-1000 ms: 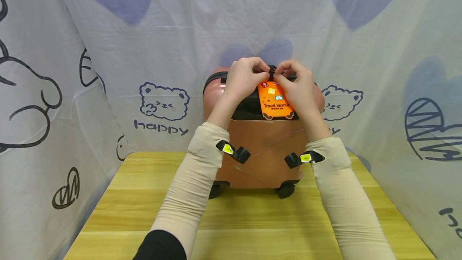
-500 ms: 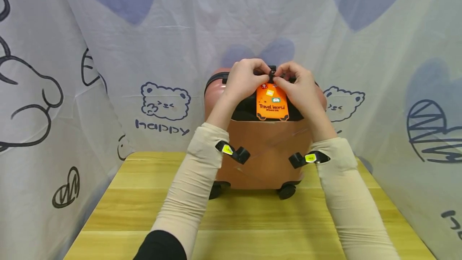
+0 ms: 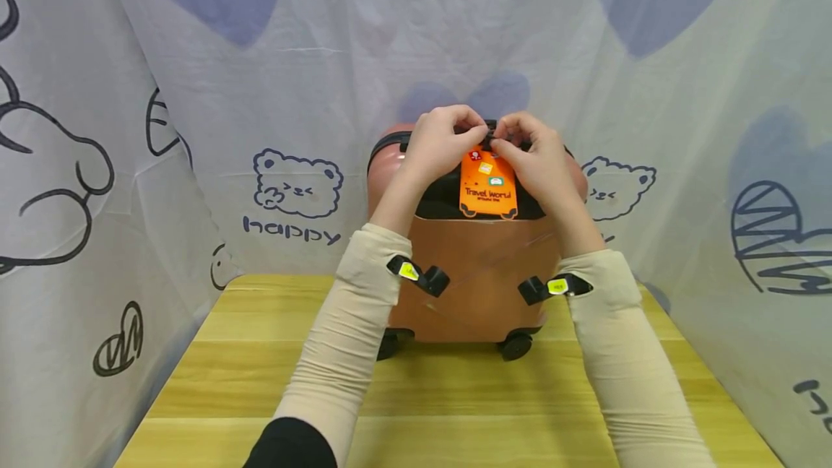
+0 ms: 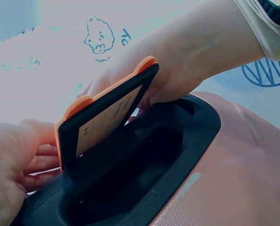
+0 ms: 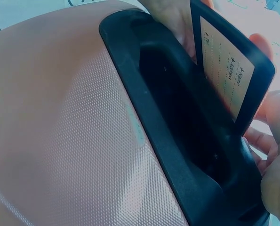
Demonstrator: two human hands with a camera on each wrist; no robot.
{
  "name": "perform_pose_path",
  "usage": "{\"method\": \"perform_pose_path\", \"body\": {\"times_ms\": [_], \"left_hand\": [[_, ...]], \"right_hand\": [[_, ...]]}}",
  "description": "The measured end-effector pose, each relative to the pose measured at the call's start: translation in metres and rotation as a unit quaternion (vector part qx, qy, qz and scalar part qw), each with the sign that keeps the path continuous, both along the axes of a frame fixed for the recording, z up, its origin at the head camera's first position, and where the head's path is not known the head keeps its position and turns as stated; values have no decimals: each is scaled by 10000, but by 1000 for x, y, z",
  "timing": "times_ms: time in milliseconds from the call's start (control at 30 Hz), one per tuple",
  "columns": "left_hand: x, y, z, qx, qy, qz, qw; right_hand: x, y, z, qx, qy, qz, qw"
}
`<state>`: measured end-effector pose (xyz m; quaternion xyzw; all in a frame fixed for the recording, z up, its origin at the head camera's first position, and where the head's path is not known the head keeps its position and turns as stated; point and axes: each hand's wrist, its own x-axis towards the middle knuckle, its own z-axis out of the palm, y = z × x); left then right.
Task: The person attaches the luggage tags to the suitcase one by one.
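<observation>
An orange luggage tag, printed "Travel World", hangs against the upper front of a brown-pink suitcase. My left hand and right hand meet just above it, thumbs and fingertips pinching the tag's black strap at the suitcase's top. The fingers hide most of that strap. In the right wrist view, the tag's black-edged back holds a card with name and address lines. Both wrist views show the tag tilted out over the black handle recess, a hand on either side of it.
The suitcase stands upright on its black wheels on a wood-grain table. A white cloth with bear drawings and hearts hangs close behind it and along both sides. Small black cameras sit on the wrists.
The tag has swung left and now hangs straighter. My right hand has shifted slightly right; the left hand has barely moved. Both keep pinching the strap.
</observation>
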<state>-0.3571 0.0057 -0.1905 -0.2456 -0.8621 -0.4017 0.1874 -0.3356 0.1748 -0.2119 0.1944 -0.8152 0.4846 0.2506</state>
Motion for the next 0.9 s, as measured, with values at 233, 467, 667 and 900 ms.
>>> {"method": "perform_pose_path", "body": {"times_ms": [233,467,667,900], "left_hand": [[1,5,0,-270,-50,375,9989],[1,5,0,-399,53,510,9979],[2,4,-1,-402,82,431,9982],[3,5,1,-539,120,534,9970]], "right_hand": [[1,0,0,-242,-6,225,9995],[-3,-1,-3,-220,112,206,9995],[-5,-2,-5,-9,61,-349,9994],[-3,-2,0,-484,-146,-79,9987]]}}
